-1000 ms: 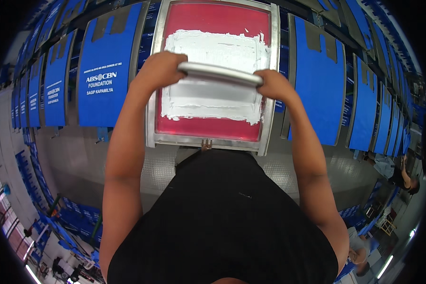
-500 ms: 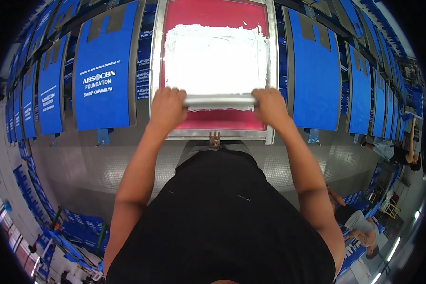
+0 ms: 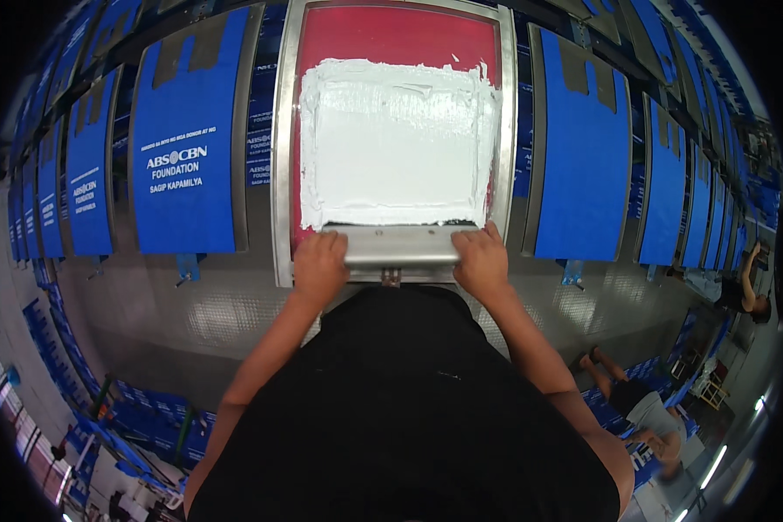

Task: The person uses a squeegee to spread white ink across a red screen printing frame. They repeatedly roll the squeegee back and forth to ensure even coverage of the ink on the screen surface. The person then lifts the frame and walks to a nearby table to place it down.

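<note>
The bar (image 3: 402, 248) lies at the near end of the frame (image 3: 508, 130), its long axis running left to right across it, square to the long side rails. The left hand (image 3: 322, 264) is clamped on its left end and the right hand (image 3: 481, 259) on its right end, so neither is nearer; the bar spans the gap between them. It is smooth, dull silver metal, rounded along the near edge, with two small dots on its flatter far part. Just beyond it, inside the frame, spreads the paste (image 3: 396, 143), white, wet and thick, nearly rectangular, with smooth middle and ragged, ridged borders. Around that shows the sheet (image 3: 396, 33), red and evenly flat, widest toward the frame's far end. The frame itself is bare metal, straight-railed, with a small clamp (image 3: 391, 277) at its near end. Left of the frame stands a blue panel (image 3: 183, 139) with white printing; right of it, another panel (image 3: 578, 157), blue with dark notched strips. Both are flat and matt.
</note>
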Demonstrator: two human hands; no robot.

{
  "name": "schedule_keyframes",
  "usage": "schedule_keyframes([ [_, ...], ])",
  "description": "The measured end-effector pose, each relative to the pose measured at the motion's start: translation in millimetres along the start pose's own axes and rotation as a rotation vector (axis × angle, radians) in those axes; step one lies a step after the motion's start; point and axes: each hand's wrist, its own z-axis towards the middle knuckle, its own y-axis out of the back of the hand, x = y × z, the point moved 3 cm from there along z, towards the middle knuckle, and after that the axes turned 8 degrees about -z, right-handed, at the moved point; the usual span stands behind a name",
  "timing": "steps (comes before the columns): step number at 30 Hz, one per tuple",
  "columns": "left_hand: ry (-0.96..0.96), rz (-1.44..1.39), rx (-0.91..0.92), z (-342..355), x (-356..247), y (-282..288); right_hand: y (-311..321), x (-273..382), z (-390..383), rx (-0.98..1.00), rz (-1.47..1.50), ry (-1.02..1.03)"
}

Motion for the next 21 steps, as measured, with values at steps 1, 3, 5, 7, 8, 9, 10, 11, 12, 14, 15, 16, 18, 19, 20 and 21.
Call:
schedule_keyframes([
  [1, 0.044, 0.025, 0.067, 20.6, 10.2, -0.5, -2.6, -4.7, 7.4, 0.049, -0.020, -0.011],
  [3, 0.126, 0.042, 0.125, 77.1, 37.8, -3.1, 0.0, -31.4, 67.9, 0.043, -0.079, -0.011],
  [5, 0.158, 0.096, 0.172, 154.8, 59.6, 7.8, 10.2, -61.7, 142.0, 0.117, -0.153, -0.077],
  [7, 0.191, 0.174, 0.205, 215.0, 74.6, 17.9, 32.5, -85.0, 200.8, 0.005, -0.160, -0.058],
  [8, 0.170, 0.193, 0.218, 233.3, 71.4, 31.2, 55.1, -88.6, 218.8, 0.038, -0.125, -0.066],
  [9, 0.182, 0.167, 0.239, 238.9, 68.4, 38.8, 67.0, -90.3, 220.0, 0.023, -0.138, -0.031],
  [10, 0.204, 0.138, 0.265, 240.9, 68.8, 42.9, 75.1, -86.8, 221.6, 0.017, -0.149, 0.013],
  [11, 0.198, 0.166, 0.269, 223.9, 64.3, 43.3, 73.3, -79.4, 202.7, 0.043, -0.134, -0.036],
  [12, 0.227, 0.174, 0.261, 194.8, 56.2, 44.2, 74.1, -68.5, 176.2, 0.131, -0.122, -0.033],
  [14, 0.286, 0.065, 0.392, 119.2, 36.7, 36.0, 61.3, -41.1, 103.8, 0.268, -0.110, -0.054],
  [15, 0.204, -0.003, 0.347, 78.8, 20.3, 34.3, 57.8, -26.2, 63.9, 0.170, -0.081, 0.019],
  [16, 0.076, -0.045, 0.188, 39.3, 15.8, 20.9, 38.6, -16.9, 31.7, 0.156, 0.057, -0.010],
  [18, 0.025, -0.104, 0.079, 16.1, -0.2, 9.7, 18.2, -9.3, 14.8, 0.116, 0.048, -0.043],
  [19, -0.011, -0.054, 0.038, 24.4, 3.6, 7.5, 12.2, -8.7, 12.5, 0.099, 0.044, -0.058],
  [20, 0.043, -0.002, 0.127, 44.7, 21.6, 1.6, 6.6, -16.5, 33.9, 0.008, 0.013, -0.032],
  [21, 0.109, 0.027, 0.151, 81.6, 30.7, 6.2, 0.5, -30.7, 65.4, -0.028, -0.013, -0.008],
])
